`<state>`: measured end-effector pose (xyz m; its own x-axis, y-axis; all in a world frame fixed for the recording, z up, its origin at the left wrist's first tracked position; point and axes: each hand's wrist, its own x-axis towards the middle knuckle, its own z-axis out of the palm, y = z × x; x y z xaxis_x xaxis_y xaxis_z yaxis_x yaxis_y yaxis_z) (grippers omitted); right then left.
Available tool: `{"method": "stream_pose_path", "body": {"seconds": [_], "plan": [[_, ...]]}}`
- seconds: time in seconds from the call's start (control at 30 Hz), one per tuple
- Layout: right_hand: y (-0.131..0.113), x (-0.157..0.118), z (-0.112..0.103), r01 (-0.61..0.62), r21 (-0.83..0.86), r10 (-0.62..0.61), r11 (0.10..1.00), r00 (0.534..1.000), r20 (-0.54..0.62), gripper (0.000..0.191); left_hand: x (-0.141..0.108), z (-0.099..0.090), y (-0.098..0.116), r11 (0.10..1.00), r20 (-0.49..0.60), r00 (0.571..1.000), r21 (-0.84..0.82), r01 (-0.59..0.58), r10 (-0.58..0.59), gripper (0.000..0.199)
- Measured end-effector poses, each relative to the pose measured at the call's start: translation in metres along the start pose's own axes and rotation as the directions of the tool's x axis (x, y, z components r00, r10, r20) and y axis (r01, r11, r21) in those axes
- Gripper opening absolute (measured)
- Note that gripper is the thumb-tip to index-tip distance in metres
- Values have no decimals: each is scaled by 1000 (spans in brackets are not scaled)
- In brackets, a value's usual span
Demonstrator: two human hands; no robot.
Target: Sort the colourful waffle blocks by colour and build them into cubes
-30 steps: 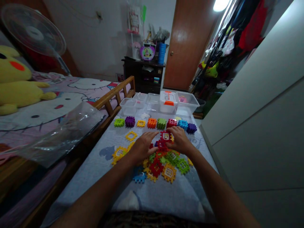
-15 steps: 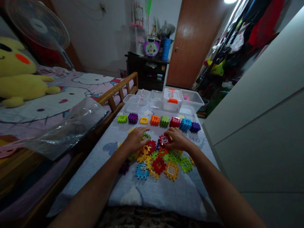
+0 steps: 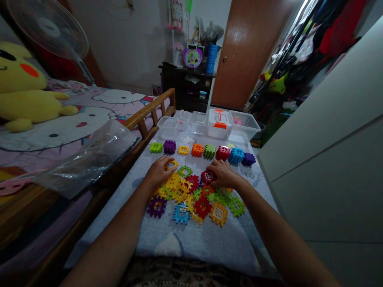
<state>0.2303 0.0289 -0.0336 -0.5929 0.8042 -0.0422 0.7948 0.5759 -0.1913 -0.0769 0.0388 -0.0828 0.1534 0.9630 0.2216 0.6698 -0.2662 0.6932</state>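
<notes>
In the head view my left hand (image 3: pixel 159 172) is closed at the back left of a loose pile, its fingertips on the edge of a yellow interlocking building block (image 3: pixel 172 164). A crimson window-pattern building block (image 3: pixel 208 176) is pinched in my right hand (image 3: pixel 223 174) above the pile's back right. Between the hands lies a green block (image 3: pixel 185 171). Flat notched blocks overlap in front: yellow (image 3: pixel 180 193), red (image 3: pixel 202 206), blue (image 3: pixel 181 213), purple (image 3: pixel 157 206), orange-yellow (image 3: pixel 218 214) and green (image 3: pixel 236 206). My right hand covers some of the pile.
Behind the pile runs a row of blocks stacked by colour, from light green (image 3: pixel 156 148) to dark blue (image 3: pixel 248 159). Clear plastic bins (image 3: pixel 168 126) and a box with orange clips (image 3: pixel 219 123) stand at the back. A wooden bed rail (image 3: pixel 149 111) borders the left.
My left hand has moved left and slightly back, from over the pile's middle to the yellow block. My right hand keeps the crimson block in nearly the same place. The view has shifted slightly.
</notes>
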Motion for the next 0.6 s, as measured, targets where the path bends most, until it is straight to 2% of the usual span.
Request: {"method": "stream_pose_path", "body": {"seconds": [0.23, 0.6], "plan": [[-7, -1, -9, -18, -33, 20, 999, 999, 50, 51, -2, -2, 6, 998, -33, 999, -50, 40, -42, 42], [-13, 4, -13, -20, -75, 29, 997, 993, 116, 45, -3, -1, 6, 993, -32, 997, -97, 72, -76, 43]]}}
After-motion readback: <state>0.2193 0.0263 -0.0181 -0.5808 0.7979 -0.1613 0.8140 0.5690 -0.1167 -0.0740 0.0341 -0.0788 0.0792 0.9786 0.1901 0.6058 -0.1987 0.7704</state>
